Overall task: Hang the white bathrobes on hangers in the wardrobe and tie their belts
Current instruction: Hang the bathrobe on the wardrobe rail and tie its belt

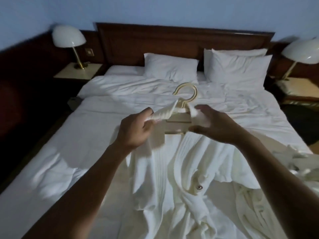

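A white bathrobe (174, 169) hangs down onto the bed from a pale wooden hanger (187, 94) that I hold up in front of me. Its round hook stands upright above my hands. My left hand (134, 130) grips the robe's ribbed collar at the hanger's left shoulder. My right hand (215, 125) holds the robe's cloth at the right shoulder, its fingers curled around a white fold. The robe's lower part lies crumpled on the sheet, with a small dark logo (199, 187) showing. The wardrobe is out of view.
The bed (69, 152) has rumpled white sheets and two pillows (170, 68) against a dark wooden headboard (172, 40). A white-shaded lamp (69, 38) stands on each nightstand. More white cloth (296, 163) lies at the bed's right edge.
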Demonstrator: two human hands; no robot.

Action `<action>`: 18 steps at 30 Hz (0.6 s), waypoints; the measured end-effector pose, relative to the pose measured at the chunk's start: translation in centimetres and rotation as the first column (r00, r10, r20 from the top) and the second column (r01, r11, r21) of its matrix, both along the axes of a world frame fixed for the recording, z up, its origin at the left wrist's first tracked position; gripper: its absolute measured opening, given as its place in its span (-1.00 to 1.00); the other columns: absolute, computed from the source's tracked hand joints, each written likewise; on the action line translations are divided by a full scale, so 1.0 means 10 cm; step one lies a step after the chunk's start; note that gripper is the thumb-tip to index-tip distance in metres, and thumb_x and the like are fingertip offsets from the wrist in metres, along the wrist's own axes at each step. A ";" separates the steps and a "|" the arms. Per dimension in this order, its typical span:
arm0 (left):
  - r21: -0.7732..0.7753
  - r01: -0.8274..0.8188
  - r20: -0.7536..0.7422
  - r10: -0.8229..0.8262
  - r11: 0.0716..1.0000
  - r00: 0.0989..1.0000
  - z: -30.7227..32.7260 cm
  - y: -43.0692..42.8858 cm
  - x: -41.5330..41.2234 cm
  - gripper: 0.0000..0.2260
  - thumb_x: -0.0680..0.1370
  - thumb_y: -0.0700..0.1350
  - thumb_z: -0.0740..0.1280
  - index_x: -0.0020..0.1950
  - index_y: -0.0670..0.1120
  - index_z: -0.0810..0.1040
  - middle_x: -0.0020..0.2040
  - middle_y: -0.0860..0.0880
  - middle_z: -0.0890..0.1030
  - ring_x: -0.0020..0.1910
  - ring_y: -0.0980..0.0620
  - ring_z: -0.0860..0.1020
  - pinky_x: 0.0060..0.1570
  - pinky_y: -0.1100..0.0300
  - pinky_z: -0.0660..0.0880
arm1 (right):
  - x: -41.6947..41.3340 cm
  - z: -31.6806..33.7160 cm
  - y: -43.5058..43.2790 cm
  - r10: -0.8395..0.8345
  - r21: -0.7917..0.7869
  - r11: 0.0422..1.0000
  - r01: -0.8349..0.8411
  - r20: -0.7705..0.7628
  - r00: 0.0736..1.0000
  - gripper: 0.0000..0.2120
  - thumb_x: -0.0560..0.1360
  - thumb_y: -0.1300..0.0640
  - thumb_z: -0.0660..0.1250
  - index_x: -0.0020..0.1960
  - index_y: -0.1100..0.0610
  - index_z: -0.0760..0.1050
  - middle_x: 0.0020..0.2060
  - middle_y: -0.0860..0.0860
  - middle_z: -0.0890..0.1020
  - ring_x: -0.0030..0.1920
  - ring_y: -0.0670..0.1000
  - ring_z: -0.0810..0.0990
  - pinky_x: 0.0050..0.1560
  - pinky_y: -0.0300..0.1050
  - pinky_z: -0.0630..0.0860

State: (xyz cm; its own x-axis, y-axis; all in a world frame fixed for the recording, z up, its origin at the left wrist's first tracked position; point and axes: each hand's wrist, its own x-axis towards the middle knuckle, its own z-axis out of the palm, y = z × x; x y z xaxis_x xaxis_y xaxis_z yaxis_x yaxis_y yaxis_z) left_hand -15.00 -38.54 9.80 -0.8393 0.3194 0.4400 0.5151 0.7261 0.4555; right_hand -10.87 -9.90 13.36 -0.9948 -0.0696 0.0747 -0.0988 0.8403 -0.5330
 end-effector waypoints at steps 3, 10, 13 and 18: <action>0.002 -0.034 -0.065 0.035 0.999 0.997 0.60 -0.10 0.08 -0.70 0.59 0.20 0.35 -0.11 0.03 0.37 -0.34 0.00 0.50 -0.31 -0.03 0.46 -0.29 0.08 0.34 | 0.19 0.35 -0.10 0.009 0.057 0.998 -0.004 -0.104 0.995 -0.68 0.55 -0.21 0.32 -0.07 0.06 0.48 -0.24 -0.05 0.59 -0.16 0.12 0.58 -0.22 -0.05 0.39; 0.185 -0.118 -0.381 0.182 0.976 0.906 1.85 -0.21 0.28 -0.73 0.52 0.14 0.45 -0.14 0.01 0.46 -0.29 0.09 0.45 -0.16 -0.20 0.53 -0.14 -0.03 0.47 | 0.40 1.72 -0.45 -0.018 0.095 0.992 0.082 -0.540 0.841 -0.77 0.60 -0.09 0.30 -0.01 0.07 0.47 -0.14 0.10 0.65 -0.05 0.30 0.59 -0.19 0.04 0.45; 0.291 -0.282 -0.485 0.395 0.914 0.780 2.06 -0.30 0.62 -0.64 0.47 0.09 0.48 0.19 -0.03 0.56 0.10 -0.10 0.52 0.15 -0.21 0.48 0.17 -0.14 0.43 | 0.56 2.15 -0.69 0.033 0.140 0.988 0.067 -0.611 0.791 -0.74 0.56 -0.17 0.26 0.07 0.01 0.46 -0.04 0.10 0.68 0.00 0.33 0.60 -0.11 0.10 0.53; 0.539 -0.240 -0.254 0.427 0.808 0.868 1.83 -0.54 1.25 -0.27 0.40 0.10 0.57 0.45 -0.11 0.37 0.28 -0.12 0.44 0.31 -0.13 0.41 0.34 -0.01 0.36 | 0.86 2.80 -1.28 0.000 0.096 0.990 0.106 -0.741 0.671 -0.76 0.58 -0.14 0.25 0.01 0.04 0.44 -0.10 0.15 0.66 -0.06 0.34 0.58 -0.17 0.04 0.42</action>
